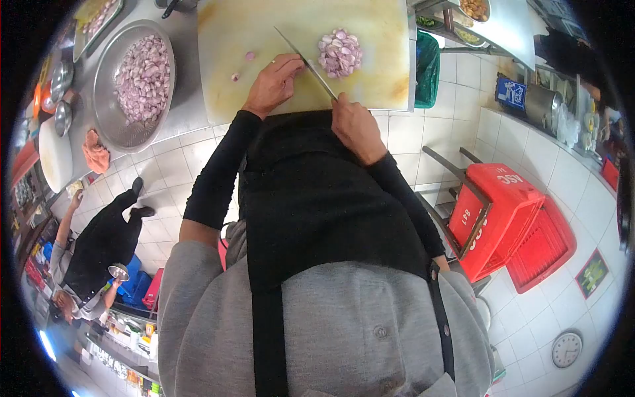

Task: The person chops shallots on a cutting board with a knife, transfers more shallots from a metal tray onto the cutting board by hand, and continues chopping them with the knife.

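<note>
My right hand point(357, 127) is wrapped round the handle of a kitchen knife point(321, 81), its blade slanting away to the upper left over the cutting board point(258, 26). My left hand point(272, 85) is closed at the blade's left side, fingers curled with the tips beside the metal; whatever they may pinch is hidden. Just right of the blade lies a heap of cut shallots point(340, 53). Two small shallot pieces point(250, 56) rest apart on the board, left of the knife. Further left, a perforated metal colander point(104, 89) holds many more peeled shallots point(143, 79).
An orange cloth point(96, 152) and metal bowls point(62, 79) lie left of the colander. Another person point(102, 245) in a dark apron stands at lower left. Red plastic crates point(496, 215) stand at right, below a green bag point(427, 69) hanging beside the board.
</note>
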`<state>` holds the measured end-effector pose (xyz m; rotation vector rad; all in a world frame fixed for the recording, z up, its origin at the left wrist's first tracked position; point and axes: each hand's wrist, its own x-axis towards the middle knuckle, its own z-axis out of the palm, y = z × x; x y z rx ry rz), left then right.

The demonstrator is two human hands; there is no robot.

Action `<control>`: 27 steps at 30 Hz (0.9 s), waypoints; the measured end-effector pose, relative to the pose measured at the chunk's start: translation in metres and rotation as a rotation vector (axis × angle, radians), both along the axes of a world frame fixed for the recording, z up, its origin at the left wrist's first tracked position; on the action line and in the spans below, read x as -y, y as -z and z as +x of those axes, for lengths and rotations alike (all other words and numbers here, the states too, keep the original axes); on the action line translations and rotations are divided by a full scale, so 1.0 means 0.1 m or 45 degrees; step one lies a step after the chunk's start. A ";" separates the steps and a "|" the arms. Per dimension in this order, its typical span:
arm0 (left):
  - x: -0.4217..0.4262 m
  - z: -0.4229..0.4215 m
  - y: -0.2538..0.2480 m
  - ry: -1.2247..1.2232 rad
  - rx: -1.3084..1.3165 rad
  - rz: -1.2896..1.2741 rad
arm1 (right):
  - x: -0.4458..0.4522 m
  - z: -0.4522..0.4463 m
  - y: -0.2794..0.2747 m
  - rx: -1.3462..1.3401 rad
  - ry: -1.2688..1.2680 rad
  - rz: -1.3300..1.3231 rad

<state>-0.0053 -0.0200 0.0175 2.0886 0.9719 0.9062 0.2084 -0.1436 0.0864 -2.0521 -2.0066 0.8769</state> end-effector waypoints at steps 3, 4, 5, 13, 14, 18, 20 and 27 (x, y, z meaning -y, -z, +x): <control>0.00 -0.01 -0.05 0.020 -0.031 0.047 | -0.08 -0.06 0.09 0.023 0.017 0.028; 0.01 -0.02 -0.04 0.016 -0.036 0.056 | -0.07 -0.05 0.02 0.027 0.009 0.033; 0.01 -0.02 -0.02 0.012 -0.038 0.066 | -0.05 -0.03 -0.05 0.034 0.002 0.039; 0.00 -0.02 0.04 0.019 -0.071 0.052 | -0.03 -0.02 0.10 -0.015 0.015 0.102; 0.01 -0.01 0.01 0.016 -0.076 0.065 | -0.08 -0.05 0.24 -0.047 0.026 0.130; 0.01 0.04 -0.09 0.008 -0.082 0.112 | -0.20 -0.01 0.27 -0.127 0.019 0.094; -0.01 0.05 -0.08 0.020 -0.087 0.139 | -0.20 0.03 0.29 -0.158 0.048 0.100; 0.01 0.24 -0.08 -0.006 -0.072 0.002 | 0.04 0.14 0.15 -0.133 0.142 0.088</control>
